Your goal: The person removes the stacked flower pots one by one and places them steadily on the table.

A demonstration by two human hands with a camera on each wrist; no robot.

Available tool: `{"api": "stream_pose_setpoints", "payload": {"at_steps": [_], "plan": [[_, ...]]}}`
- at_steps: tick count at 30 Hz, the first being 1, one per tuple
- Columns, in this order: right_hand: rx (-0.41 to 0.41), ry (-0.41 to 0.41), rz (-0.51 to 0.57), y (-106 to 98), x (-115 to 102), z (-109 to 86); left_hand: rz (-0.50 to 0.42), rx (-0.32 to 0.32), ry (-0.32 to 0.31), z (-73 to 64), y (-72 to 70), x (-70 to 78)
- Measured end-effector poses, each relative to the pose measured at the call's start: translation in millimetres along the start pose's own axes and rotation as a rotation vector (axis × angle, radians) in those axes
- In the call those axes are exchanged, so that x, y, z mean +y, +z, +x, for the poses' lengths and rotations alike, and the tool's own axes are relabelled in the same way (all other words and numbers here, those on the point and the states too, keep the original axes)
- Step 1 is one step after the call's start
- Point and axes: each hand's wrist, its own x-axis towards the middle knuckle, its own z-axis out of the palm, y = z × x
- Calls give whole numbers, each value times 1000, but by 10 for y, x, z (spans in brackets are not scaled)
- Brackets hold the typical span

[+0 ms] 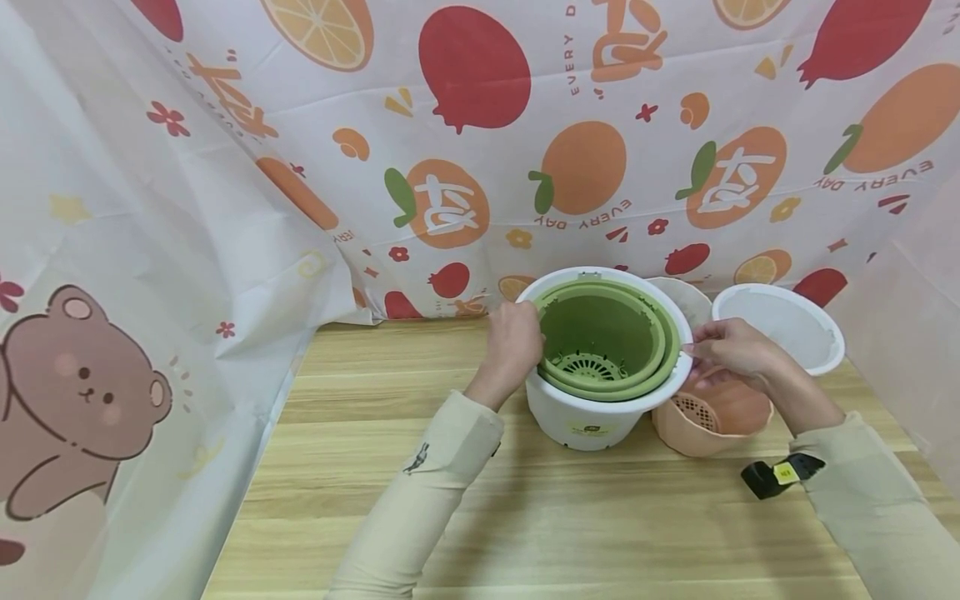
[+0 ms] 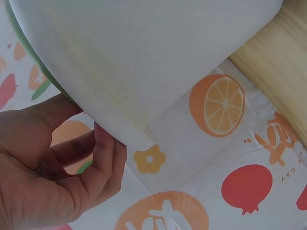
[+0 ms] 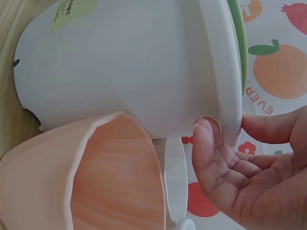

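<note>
A white flower pot (image 1: 543, 408) holds two nested green pots (image 1: 607, 325), the inner one with a slotted bottom. My left hand (image 1: 516, 343) grips the white pot's rim on its left side; in the left wrist view its fingers curl under the rim. On the opposite side my right hand (image 1: 733, 350) pinches the same rim, the thumb on top and the fingers below, as the right wrist view shows. Beneath that hand a peach-coloured pot (image 3: 115, 182) with a perforated base stands beside the white pot. Whether the white pot is lifted off the table cannot be told.
Another white pot (image 1: 783, 325) stands at the right, and a whitish pot (image 1: 684, 298) is partly hidden behind the stack. All of them are on a wooden table (image 1: 360, 467). A fruit-printed sheet (image 1: 510, 158) hangs behind, with a bear-printed one (image 1: 82, 375) at the left.
</note>
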Motion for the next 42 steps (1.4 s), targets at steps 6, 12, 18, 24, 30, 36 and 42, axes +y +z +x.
{"api": "stream_pose_setpoints", "payload": {"at_steps": [6,12,18,24,30,36,42], "plan": [[-1,1,8,-2,-4,0,-53,-7,-14,7,6,-14],[-5,6,19,-3,-4,-6,-95,-6,-27,7,0,-28],[-6,5,31,-5,6,-3,-103,-4,-44,14,-9,-36],[-4,3,29,-8,9,-9,-119,-4,-54,26,-9,-46],[-7,3,33,-4,16,-3,-137,-22,-76,35,-16,-57],[-6,6,33,-6,15,-3,-151,-52,-88,50,-24,-80],[-4,9,37,-6,18,-5,-155,-77,-69,55,-39,-98]]}}
